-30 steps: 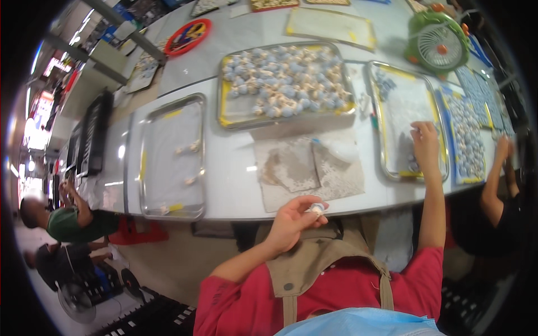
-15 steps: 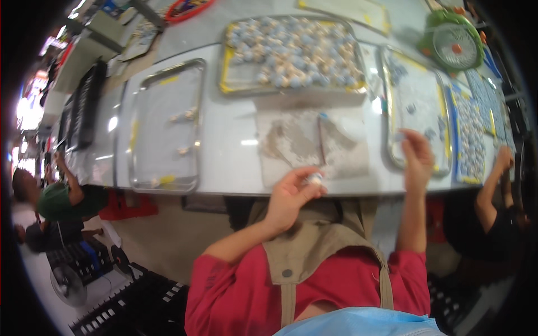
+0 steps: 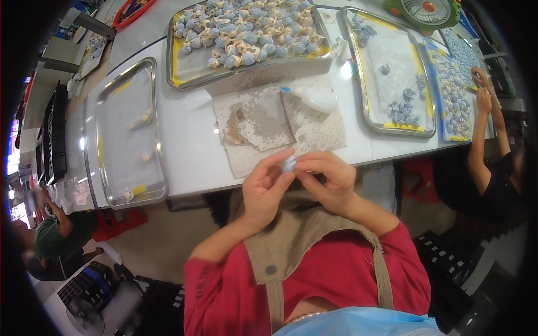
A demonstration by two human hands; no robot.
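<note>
2 hands meet at the near edge of the counter (image 3: 188,129): the left hand (image 3: 263,190) and the right hand (image 3: 332,180) have their fingers clamped on a small pale-blue piece (image 3: 288,164), held between them near a stained cardboard sheet (image 3: 320,137). On that sheet lies a white bottle (image 3: 319,99) with a blue tip. Dark lettering (image 3: 202,285) marks the left sleeve of the red shirt (image 3: 336,280). The left tray (image 3: 129,162) carries a few cream pieces (image 3: 147,158), the far tray (image 3: 179,67) many blue-and-cream pieces (image 3: 249,36), the right tray (image 3: 376,89) loose blue parts (image 3: 404,115).
</note>
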